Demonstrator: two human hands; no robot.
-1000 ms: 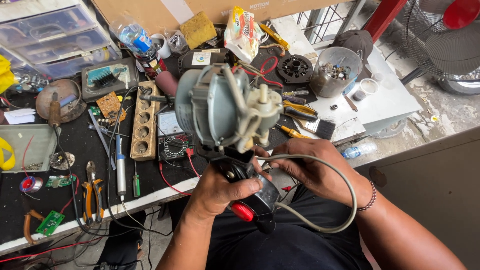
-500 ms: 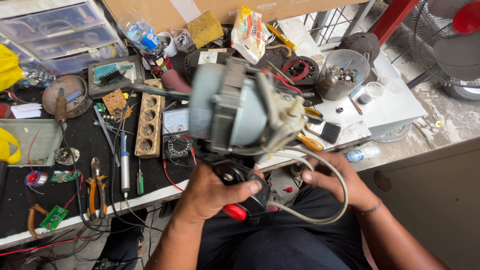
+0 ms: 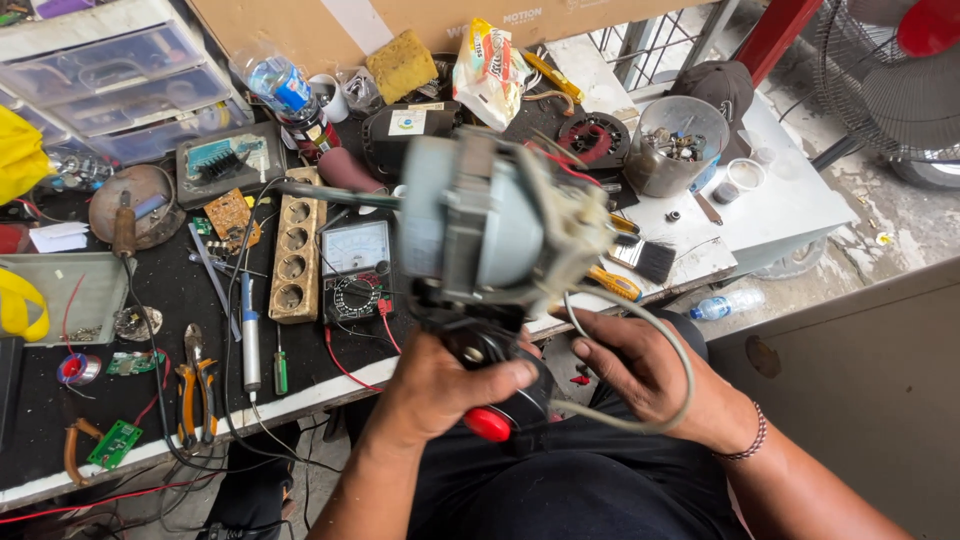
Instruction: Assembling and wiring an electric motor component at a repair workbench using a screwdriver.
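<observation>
I hold a grey electric fan motor up over my lap, its shaft pointing left toward the bench. My left hand grips the black base under the motor, beside a red knob. My right hand is closed on the grey cable that loops out from the motor's right side. Red and yellow wires run along the motor's right end.
The black workbench carries an analog multimeter, a wooden socket strip, pliers, screwdrivers and small circuit boards. A metal tin of parts, a paintbrush and a plastic drawer unit stand around. A floor fan is at the far right.
The motor has turned and shifted right, its shaft now pointing left. My right hand has moved down and right along the cable loop. The view has swung slightly.
</observation>
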